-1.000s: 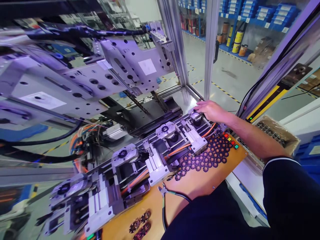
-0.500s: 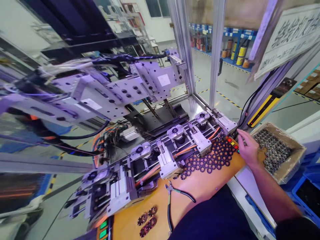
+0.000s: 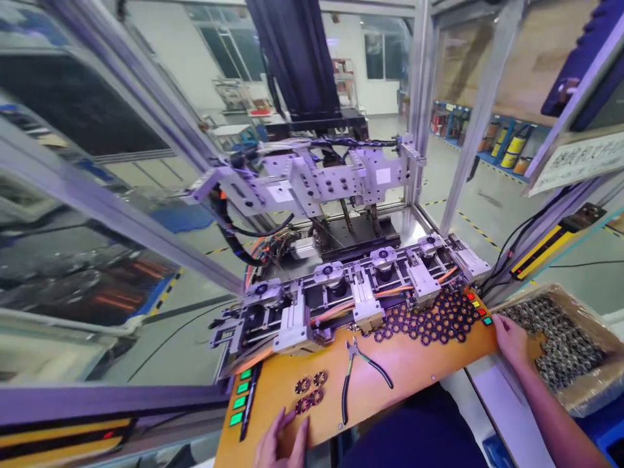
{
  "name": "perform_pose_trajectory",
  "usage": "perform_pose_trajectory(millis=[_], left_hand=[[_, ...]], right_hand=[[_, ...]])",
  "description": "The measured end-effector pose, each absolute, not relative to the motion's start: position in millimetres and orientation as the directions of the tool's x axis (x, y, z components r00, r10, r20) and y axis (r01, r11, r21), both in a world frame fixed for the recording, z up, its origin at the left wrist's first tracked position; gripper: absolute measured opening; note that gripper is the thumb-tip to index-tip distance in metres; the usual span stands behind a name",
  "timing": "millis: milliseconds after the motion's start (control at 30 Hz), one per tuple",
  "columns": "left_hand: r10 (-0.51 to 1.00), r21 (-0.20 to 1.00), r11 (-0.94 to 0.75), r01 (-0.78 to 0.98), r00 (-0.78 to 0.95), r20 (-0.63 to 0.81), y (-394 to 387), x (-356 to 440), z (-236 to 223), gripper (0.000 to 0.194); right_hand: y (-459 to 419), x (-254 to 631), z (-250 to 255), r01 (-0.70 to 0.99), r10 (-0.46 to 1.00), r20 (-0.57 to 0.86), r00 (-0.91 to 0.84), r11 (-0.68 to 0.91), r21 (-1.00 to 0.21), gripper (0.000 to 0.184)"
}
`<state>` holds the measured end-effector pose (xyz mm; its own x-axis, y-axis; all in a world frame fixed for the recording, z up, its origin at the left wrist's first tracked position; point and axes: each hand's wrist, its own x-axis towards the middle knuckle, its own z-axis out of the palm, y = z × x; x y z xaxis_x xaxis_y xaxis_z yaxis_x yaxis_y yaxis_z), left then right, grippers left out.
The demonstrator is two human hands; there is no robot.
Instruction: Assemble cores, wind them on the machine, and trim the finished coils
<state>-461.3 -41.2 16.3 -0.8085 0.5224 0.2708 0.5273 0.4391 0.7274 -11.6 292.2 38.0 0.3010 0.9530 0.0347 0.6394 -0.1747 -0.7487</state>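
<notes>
The left hand [image 3: 280,448] is at the near edge of the orange table [image 3: 414,364], its thumb and forefinger spread apart with a gap between them. Just beyond its fingertips lie four dark rings [image 3: 303,386] in two rows of two, the nearer two close together; whether a finger touches the nearest one, I cannot tell. The right hand [image 3: 511,339] is at the right end of the table, its fingers close together, just beside a short row of coloured buttons [image 3: 482,312]: red, yellow, red and green. I cannot tell if it presses or pinches anything.

Near those buttons, a large patch of dark rings [image 3: 441,318] is spread flat on the table, packed closely in front of the machine [image 3: 358,292]. A pair of pliers [image 3: 353,354] lies between the four rings and the big patch, handles apart and towards the person, tip towards the machine. Four green buttons [image 3: 239,403] line the table's left end. Right of the right hand is a plastic-lined box [image 3: 582,400] full of small metal parts [image 3: 560,331], and orange tubes [image 3: 336,312] run along the machine
</notes>
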Motion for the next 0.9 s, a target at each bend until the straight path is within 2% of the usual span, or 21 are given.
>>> perform_pose_trajectory(millis=[167, 267, 400, 533, 733, 900], left_hand=[[0.513, 0.648, 0.409, 0.642, -0.749, 0.419, -31.7, -451.3, 23.8, 0.053], [0.488, 0.599, 0.422, 0.68, -0.728, 0.482, -19.0, -442.0, 35.6, 0.047], [0.388, 0.721, 0.419, 0.552, -0.827, 0.408, -4.1, -430.9, 42.4, 0.039], [0.349, 0.809, 0.396, 0.434, -0.886, 0.304, -3.4, -428.0, 38.0, 0.038], [0.394, 0.79, 0.428, 0.439, -0.877, 0.274, -1.7, -423.4, 43.2, 0.044], [0.406, 0.817, 0.38, 0.433, -0.872, 0.274, -5.6, -424.5, 51.4, 0.046]], right_hand=[[307.0, 1.0, 52.1, 0.577, 0.953, -0.055, 0.299, -0.227, -0.785, 0.043], [307.7, -3.7, 65.2, 0.607, 0.959, -0.047, 0.278, -0.213, -0.766, 0.041], [308.0, -15.4, 82.9, 0.736, 0.977, 0.053, 0.207, -0.12, -0.666, 0.039], [311.6, -16.7, 86.1, 0.808, 0.987, 0.115, 0.11, -0.021, -0.589, 0.042], [312.6, -8.3, 71.0, 0.789, 0.984, 0.031, 0.176, -0.122, -0.602, 0.058], [321.0, -2.9, 71.0, 0.816, 0.974, -0.002, 0.225, -0.189, -0.546, 0.054]])
